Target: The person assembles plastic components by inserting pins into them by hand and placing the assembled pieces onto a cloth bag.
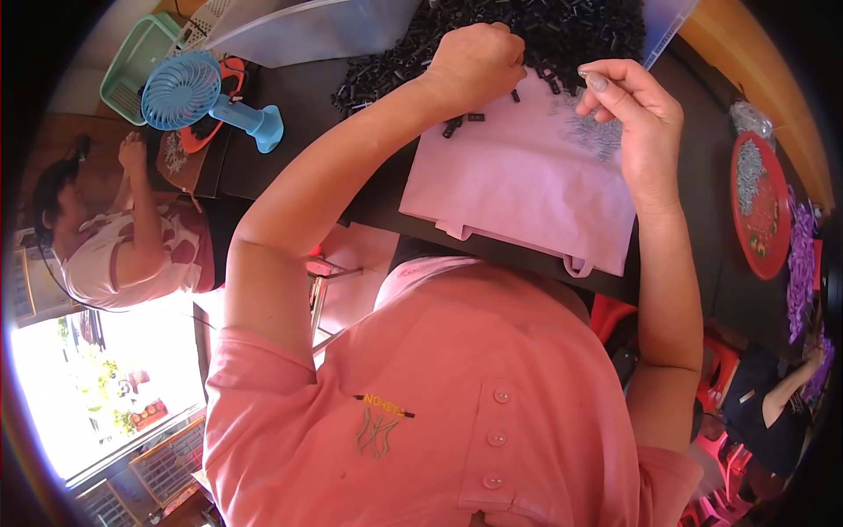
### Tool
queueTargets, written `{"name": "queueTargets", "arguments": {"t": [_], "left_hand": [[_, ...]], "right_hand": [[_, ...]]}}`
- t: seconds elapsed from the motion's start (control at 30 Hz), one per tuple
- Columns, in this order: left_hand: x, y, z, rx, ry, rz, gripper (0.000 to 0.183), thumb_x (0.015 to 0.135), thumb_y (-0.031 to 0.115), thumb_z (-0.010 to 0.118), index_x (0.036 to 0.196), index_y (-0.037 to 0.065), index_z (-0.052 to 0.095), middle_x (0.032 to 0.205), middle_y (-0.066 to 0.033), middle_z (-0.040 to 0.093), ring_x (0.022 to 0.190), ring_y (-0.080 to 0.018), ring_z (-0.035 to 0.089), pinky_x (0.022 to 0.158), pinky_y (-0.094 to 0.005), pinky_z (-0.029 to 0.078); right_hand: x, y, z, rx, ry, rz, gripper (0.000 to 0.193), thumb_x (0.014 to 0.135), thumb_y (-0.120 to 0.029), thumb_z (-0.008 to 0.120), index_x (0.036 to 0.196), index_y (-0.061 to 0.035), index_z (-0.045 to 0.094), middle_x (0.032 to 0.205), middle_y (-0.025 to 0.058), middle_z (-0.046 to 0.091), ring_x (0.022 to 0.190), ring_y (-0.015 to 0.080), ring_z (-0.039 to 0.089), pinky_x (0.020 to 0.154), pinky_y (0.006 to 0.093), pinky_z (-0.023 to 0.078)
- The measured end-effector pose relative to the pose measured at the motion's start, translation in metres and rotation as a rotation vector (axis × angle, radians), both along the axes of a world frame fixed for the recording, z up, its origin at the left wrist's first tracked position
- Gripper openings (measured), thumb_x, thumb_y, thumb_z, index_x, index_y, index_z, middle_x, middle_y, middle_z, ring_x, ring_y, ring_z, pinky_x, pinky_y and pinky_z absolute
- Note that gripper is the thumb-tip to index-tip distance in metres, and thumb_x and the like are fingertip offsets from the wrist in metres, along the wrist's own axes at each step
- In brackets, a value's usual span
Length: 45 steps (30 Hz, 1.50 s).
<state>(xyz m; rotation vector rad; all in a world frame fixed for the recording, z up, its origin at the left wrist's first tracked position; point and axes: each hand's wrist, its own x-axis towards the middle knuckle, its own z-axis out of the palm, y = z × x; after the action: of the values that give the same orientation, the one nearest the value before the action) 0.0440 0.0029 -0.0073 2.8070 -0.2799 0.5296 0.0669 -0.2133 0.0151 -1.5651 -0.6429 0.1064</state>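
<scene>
My left hand [479, 63] is closed over the near edge of a large heap of small black plastic parts [571, 31]. Its fingers curl inward, so what they hold is hidden. A black part [515, 95] shows just below it. My right hand [648, 114] is raised over the right side of a pink cloth bag [518, 184] that lies flat on the table. Thumb and forefinger are pinched together, with a tiny silvery pin at their tips. Beneath that hand, many thin metal pins [597, 136] are scattered on the bag. A few black parts [453, 127] rest on its left side.
A blue fan [183, 92] stands at the left, near a green basket [132, 70]. A clear plastic bin [307, 33] is at the back left. To the right are a red tray [760, 237] with metal pins and purple strips [801, 263]. Other people sit at both sides.
</scene>
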Motion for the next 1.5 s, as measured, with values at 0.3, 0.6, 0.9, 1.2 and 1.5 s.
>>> {"name": "queueTargets", "arguments": {"t": [0.3,0.6,0.9,1.2,1.5], "left_hand": [[0.029,-0.009,-0.005,0.212,-0.13,-0.113,0.016,0.076,0.01,0.062,0.09,0.013,0.069,0.093,-0.0056,0.062,0.092,-0.0258,0.062,0.071,-0.039,0.054],[0.031,-0.002,-0.007,0.137,-0.138,-0.119,0.017,0.076,0.01,0.066,0.093,0.011,0.069,0.089,-0.0047,0.06,0.086,-0.024,0.062,0.067,-0.0377,0.052],[-0.032,-0.022,0.03,-1.159,0.418,-0.114,0.017,0.086,0.007,0.066,0.099,-0.003,0.066,0.081,-0.0073,0.066,0.068,-0.0113,0.06,0.053,-0.0255,0.046],[-0.045,-0.027,0.016,-1.474,0.507,-0.177,0.016,0.089,0.005,0.063,0.102,-0.004,0.064,0.085,-0.0112,0.067,0.068,-0.0143,0.062,0.053,-0.0261,0.047],[-0.042,-0.013,0.016,-1.559,0.469,-0.119,0.016,0.089,0.007,0.064,0.1,-0.005,0.065,0.083,-0.0106,0.066,0.068,-0.0149,0.062,0.052,-0.026,0.047]], "right_hand": [[0.006,-0.011,0.005,0.085,0.003,-0.074,0.011,0.088,-0.011,0.065,0.094,-0.0041,0.072,0.073,-0.0008,0.065,0.064,0.0052,0.058,0.059,0.0192,0.039],[0.005,-0.011,0.008,0.064,0.012,-0.072,0.01,0.087,-0.01,0.066,0.093,-0.0039,0.071,0.07,-0.0006,0.063,0.063,0.0049,0.057,0.058,0.019,0.038],[0.001,-0.001,-0.004,-0.011,-0.074,-0.023,0.007,0.088,-0.006,0.064,0.091,-0.0012,0.068,0.071,-0.0013,0.061,0.064,0.0048,0.052,0.06,0.0203,0.042],[-0.005,0.009,-0.01,-0.158,-0.444,-0.036,0.006,0.085,0.0,0.064,0.09,-0.0031,0.065,0.076,0.0043,0.065,0.066,0.0122,0.06,0.061,0.0256,0.048],[-0.009,0.019,-0.009,-0.293,-0.849,-0.081,0.02,0.077,0.003,0.066,0.095,-0.0051,0.068,0.081,0.0066,0.061,0.068,0.0202,0.062,0.062,0.0287,0.05]]}}
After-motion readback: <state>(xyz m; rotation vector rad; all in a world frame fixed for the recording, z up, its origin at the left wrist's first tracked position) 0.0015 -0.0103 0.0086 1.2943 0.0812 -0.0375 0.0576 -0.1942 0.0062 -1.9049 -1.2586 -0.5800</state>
